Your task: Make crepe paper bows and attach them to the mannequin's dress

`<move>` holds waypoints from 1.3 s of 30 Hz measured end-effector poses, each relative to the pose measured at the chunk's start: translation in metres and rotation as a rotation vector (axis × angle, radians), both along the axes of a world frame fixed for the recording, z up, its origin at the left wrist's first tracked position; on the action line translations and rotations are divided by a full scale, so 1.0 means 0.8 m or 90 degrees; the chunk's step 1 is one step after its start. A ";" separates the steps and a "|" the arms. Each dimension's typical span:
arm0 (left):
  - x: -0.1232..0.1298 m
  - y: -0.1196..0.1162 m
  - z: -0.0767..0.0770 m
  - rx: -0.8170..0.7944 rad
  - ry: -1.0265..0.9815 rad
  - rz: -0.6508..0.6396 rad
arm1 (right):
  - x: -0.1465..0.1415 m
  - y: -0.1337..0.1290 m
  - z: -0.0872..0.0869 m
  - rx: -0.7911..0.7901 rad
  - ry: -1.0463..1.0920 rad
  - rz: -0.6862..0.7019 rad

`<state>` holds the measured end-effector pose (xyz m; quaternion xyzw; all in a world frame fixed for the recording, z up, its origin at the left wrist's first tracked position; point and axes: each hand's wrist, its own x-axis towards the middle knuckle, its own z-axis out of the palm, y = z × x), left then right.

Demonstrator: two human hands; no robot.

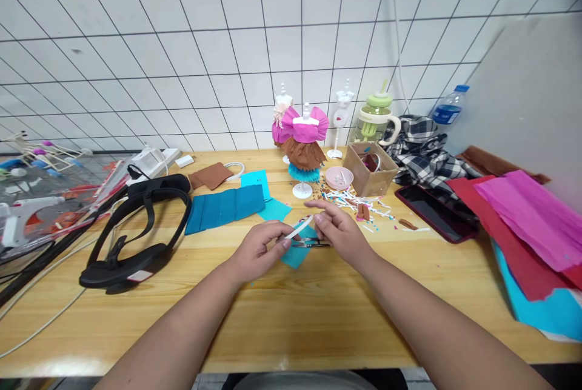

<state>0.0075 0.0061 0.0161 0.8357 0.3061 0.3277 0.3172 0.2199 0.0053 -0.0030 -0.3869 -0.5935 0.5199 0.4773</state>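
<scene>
A white strip [299,228] is held raised between the two hands, over the near middle of the wooden table [336,317]. Its lower end is pinched between thumb and fingers of the left hand [261,249]; its upper end is met by the fingertips of the right hand [341,231], though whether they are closed on it cannot be told. The hands are set slightly apart, bridged by the strip. Beneath them, metal scissors [311,242] and a blue paper square [296,256] are seen, partly covered. Just beyond, a small dress form [304,147] is dressed in a pink top, a brown layer and a blue lower layer. White and coloured scraps [359,201] are scattered beside a pink dish [339,178] and an open box [370,168]. Folded dark blue paper [225,208] is laid toward the left, near a black headset [136,232].
</scene>
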 end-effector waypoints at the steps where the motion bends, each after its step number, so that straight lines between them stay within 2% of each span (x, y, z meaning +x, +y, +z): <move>1: 0.002 -0.001 0.000 -0.011 0.000 -0.008 | -0.002 -0.002 0.000 0.001 -0.007 0.026; 5: 0.001 -0.001 -0.003 -0.060 -0.030 -0.053 | -0.008 -0.006 -0.004 -0.010 -0.019 0.066; 8: -0.004 0.002 -0.005 -0.055 -0.086 -0.097 | -0.009 -0.004 -0.008 -0.072 0.076 0.062; 11: -0.007 0.004 -0.006 -0.002 -0.101 -0.133 | -0.010 -0.002 -0.010 -0.130 0.166 0.062; 14: -0.005 0.003 -0.004 0.029 -0.062 -0.135 | -0.010 -0.002 -0.011 -0.150 0.187 0.065; 16: -0.003 0.001 -0.002 0.036 -0.033 -0.104 | -0.010 -0.002 -0.010 -0.144 0.166 0.043; 19: -0.001 -0.001 0.001 0.057 0.013 -0.039 | -0.009 -0.002 -0.007 -0.089 0.080 -0.017; 21: -0.001 -0.001 0.002 0.079 0.035 -0.025 | -0.009 -0.004 -0.005 -0.047 0.028 -0.035; 27: -0.001 0.000 0.000 0.110 0.042 -0.052 | -0.009 -0.015 0.001 0.101 -0.063 -0.007; 32: -0.003 0.003 -0.004 0.104 0.053 -0.069 | -0.007 -0.017 0.003 0.230 -0.249 0.027; 35: -0.002 0.004 -0.004 0.106 0.059 -0.085 | -0.009 -0.015 0.001 0.168 -0.206 0.061; 39: 0.000 0.006 -0.001 0.118 0.115 -0.030 | -0.012 -0.011 -0.003 0.062 -0.079 0.066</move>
